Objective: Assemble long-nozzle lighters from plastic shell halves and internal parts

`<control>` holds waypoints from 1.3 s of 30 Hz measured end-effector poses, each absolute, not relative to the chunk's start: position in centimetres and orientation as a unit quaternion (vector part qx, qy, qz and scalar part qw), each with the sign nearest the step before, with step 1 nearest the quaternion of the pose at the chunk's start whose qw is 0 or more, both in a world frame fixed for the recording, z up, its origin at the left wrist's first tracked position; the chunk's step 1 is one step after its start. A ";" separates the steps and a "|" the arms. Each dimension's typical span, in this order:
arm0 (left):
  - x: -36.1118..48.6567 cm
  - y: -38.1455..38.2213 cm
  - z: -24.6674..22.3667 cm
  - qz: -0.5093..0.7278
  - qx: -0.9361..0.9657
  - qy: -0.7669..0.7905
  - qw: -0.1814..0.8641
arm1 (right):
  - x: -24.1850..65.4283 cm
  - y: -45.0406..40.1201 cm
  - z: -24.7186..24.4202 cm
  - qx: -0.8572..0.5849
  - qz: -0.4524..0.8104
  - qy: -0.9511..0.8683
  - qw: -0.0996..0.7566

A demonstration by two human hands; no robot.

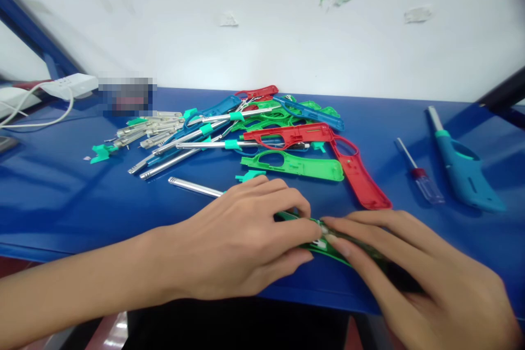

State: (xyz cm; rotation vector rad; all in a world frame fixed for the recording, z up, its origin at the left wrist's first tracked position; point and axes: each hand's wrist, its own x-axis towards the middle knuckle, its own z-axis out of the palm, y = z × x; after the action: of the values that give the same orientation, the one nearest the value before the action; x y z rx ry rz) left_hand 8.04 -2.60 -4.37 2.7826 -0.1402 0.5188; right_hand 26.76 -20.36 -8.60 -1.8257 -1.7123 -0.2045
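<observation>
My left hand [250,235] is closed over a green lighter casing half [334,252] at the front of the blue table. A metal lighter tube [196,188] sticks out to the left from under that hand. From the other side, my right hand [435,268] grips the same casing, thumb and fingertips pinched close to my left fingertips. A dark part [363,244] lies along the casing under the right fingers; its kind is unclear. Small pale pieces show between the fingertips. My hands hide much of the casing.
Red, green and blue lighter casing halves [293,167] and metal tubes [172,158] are heaped behind my hands. Pale lighter inner parts [158,130] lie left. A screwdriver [426,183] and an assembled blue lighter [467,169] lie right. A white power strip [74,86] sits far left.
</observation>
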 end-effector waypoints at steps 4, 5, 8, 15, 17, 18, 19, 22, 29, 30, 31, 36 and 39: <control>8.0 -2.6 -4.4 0.178 0.971 -0.044 0.153 | 26.8 -20.4 -8.6 -0.692 -0.083 -0.649 0.307; 8.0 -2.6 -4.4 0.177 0.971 -0.043 0.154 | 26.8 -20.4 -8.6 -0.693 -0.082 -0.648 0.305; 8.1 -2.6 -4.4 0.178 0.971 -0.046 0.154 | 26.6 -20.4 -8.5 -0.699 -0.079 -0.642 0.303; 8.1 -2.5 -4.4 0.173 0.970 -0.048 0.162 | 26.5 -20.2 -8.3 -0.701 -0.070 -0.639 0.310; 8.1 -2.6 -4.4 0.173 0.971 -0.045 0.159 | 26.5 -20.2 -8.2 -0.701 -0.068 -0.640 0.309; 8.0 -2.6 -4.4 0.175 0.971 -0.045 0.157 | 26.5 -20.2 -8.2 -0.701 -0.068 -0.639 0.310; 8.0 -2.6 -4.5 0.176 0.971 -0.046 0.156 | 26.4 -20.2 -8.1 -0.699 -0.069 -0.639 0.311; 7.9 -2.6 -4.5 0.186 0.970 -0.047 0.148 | 26.4 -20.2 -8.1 -0.698 -0.070 -0.640 0.314; 8.0 -2.7 -4.2 0.182 0.974 -0.056 0.123 | 26.7 -20.4 -8.3 -0.695 -0.072 -0.639 0.323; 8.0 -2.7 -4.3 0.181 0.974 -0.054 0.123 | 26.7 -20.4 -8.2 -0.692 -0.072 -0.640 0.325; 8.0 -2.7 -4.3 0.181 0.974 -0.053 0.123 | 26.7 -20.4 -8.2 -0.689 -0.073 -0.643 0.326; 7.9 -2.6 -4.5 0.180 0.974 -0.054 0.124 | 26.7 -20.2 -7.8 -0.678 -0.092 -0.652 0.327; 7.9 -2.7 -4.5 0.185 0.974 -0.053 0.123 | 26.5 -20.0 -7.6 -0.685 -0.096 -0.644 0.326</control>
State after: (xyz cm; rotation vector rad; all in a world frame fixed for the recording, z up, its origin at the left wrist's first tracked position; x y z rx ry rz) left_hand 7.94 -2.66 -4.51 2.8408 -0.1541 0.5384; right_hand 26.51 -20.02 -7.65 -1.7952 -1.6881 -0.2508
